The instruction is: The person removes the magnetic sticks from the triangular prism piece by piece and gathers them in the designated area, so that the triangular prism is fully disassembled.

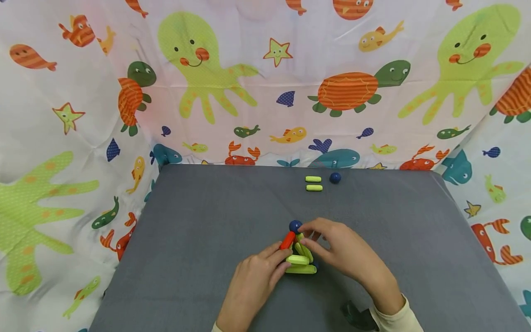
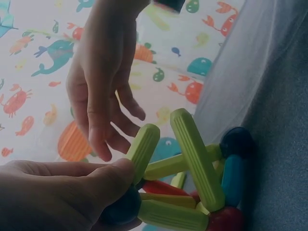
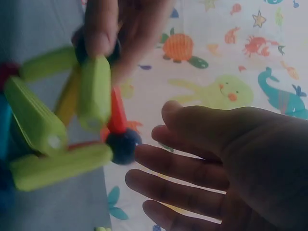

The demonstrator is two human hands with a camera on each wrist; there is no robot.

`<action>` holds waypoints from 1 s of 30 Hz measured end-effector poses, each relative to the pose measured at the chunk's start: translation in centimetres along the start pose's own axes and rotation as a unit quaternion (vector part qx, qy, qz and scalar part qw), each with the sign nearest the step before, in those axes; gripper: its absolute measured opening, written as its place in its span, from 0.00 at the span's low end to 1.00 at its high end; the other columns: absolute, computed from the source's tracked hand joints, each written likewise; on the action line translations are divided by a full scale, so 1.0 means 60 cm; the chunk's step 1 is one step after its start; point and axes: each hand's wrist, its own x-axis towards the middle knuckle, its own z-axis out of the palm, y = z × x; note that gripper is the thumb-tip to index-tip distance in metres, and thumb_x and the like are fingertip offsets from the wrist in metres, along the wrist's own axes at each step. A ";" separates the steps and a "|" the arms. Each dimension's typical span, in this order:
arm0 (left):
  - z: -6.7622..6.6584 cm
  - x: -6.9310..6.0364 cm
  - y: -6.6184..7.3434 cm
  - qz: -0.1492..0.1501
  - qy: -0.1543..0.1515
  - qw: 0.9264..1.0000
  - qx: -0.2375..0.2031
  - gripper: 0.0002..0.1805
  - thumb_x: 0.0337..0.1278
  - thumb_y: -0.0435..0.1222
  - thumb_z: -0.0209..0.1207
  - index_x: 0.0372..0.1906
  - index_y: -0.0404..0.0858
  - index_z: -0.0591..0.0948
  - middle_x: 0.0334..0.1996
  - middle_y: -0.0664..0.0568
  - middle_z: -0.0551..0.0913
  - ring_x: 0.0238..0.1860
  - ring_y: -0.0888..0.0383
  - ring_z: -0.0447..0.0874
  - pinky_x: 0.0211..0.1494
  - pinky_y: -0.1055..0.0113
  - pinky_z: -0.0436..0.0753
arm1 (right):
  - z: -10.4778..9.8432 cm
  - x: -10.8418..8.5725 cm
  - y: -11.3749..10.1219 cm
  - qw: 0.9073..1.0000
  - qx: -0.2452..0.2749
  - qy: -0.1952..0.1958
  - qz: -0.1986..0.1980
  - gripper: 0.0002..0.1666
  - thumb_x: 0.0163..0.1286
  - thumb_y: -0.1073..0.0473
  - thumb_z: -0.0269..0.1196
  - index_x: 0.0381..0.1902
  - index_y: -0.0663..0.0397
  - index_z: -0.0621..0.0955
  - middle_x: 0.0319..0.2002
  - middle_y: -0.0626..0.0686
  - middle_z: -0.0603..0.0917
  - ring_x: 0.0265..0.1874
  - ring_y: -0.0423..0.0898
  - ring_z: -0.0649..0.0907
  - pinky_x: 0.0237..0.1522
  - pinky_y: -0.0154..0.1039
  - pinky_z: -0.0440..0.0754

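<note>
My left hand [image 1: 255, 276] grips the near-left side of a frame built from magnetic rods and balls. In the left wrist view its thumb presses a light-green rod [image 2: 145, 147] above a dark blue ball [image 2: 120, 207]. Another green rod [image 2: 195, 159] leans up from a red ball [image 2: 226, 220]. My right hand [image 1: 352, 251] hovers at the frame's right side. The right wrist view shows its fingers loosely extended, with fingertips close to a blue ball [image 3: 123, 146]; whether they touch is unclear. A red rod [image 1: 288, 240] runs to that far corner. The left hand hides part of the frame.
Two loose green rods, one [image 1: 313, 179] behind the other [image 1: 314, 187], lie at the back of the grey-covered table [image 1: 207, 216]. Beside them is a loose blue ball [image 1: 335, 178]. A sea-animal patterned cloth [image 1: 257, 92] hangs behind and at the sides.
</note>
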 end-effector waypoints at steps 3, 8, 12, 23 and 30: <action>0.000 0.001 0.000 -0.003 -0.005 1.000 -0.004 0.16 0.69 0.46 0.67 0.58 0.51 0.88 0.60 0.53 0.87 0.39 0.57 0.92 0.37 0.63 0.88 | 0.017 -0.013 -0.008 1.000 0.007 -0.005 -0.002 0.14 0.72 0.51 0.73 0.54 0.42 0.87 0.45 0.37 0.86 0.41 0.36 0.85 0.42 0.36 0.86; -0.001 0.002 -0.001 -0.007 -0.015 1.000 -0.016 0.21 0.63 0.48 0.69 0.61 0.53 0.87 0.61 0.56 0.86 0.38 0.59 0.91 0.37 0.66 0.87 | 0.045 -0.030 -0.015 1.000 0.010 -0.007 0.010 0.15 0.69 0.51 0.75 0.52 0.42 0.87 0.43 0.38 0.86 0.39 0.38 0.85 0.44 0.38 0.87; 0.000 0.001 0.000 -0.012 -0.018 1.000 -0.020 0.23 0.62 0.47 0.69 0.62 0.53 0.85 0.62 0.58 0.85 0.37 0.60 0.90 0.37 0.67 0.87 | 0.062 -0.040 -0.020 1.000 -0.004 0.001 0.023 0.16 0.67 0.53 0.77 0.51 0.45 0.87 0.43 0.39 0.85 0.38 0.38 0.82 0.44 0.39 0.86; -0.002 -0.003 -0.002 -0.024 -0.015 0.999 -0.031 0.26 0.59 0.46 0.70 0.63 0.53 0.80 0.52 0.59 0.89 0.36 0.62 0.89 0.35 0.67 0.86 | 0.093 -0.047 -0.032 0.999 -0.016 0.029 0.018 0.19 0.68 0.53 0.76 0.55 0.44 0.87 0.51 0.42 0.88 0.46 0.36 0.85 0.47 0.41 0.87; -0.005 -0.002 -0.003 -0.033 -0.017 0.999 -0.038 0.27 0.58 0.47 0.70 0.63 0.54 0.80 0.51 0.59 0.89 0.37 0.62 0.90 0.35 0.65 0.87 | 0.102 -0.044 -0.032 0.999 -0.017 0.048 0.012 0.17 0.69 0.51 0.75 0.54 0.43 0.86 0.49 0.40 0.88 0.44 0.35 0.84 0.45 0.40 0.86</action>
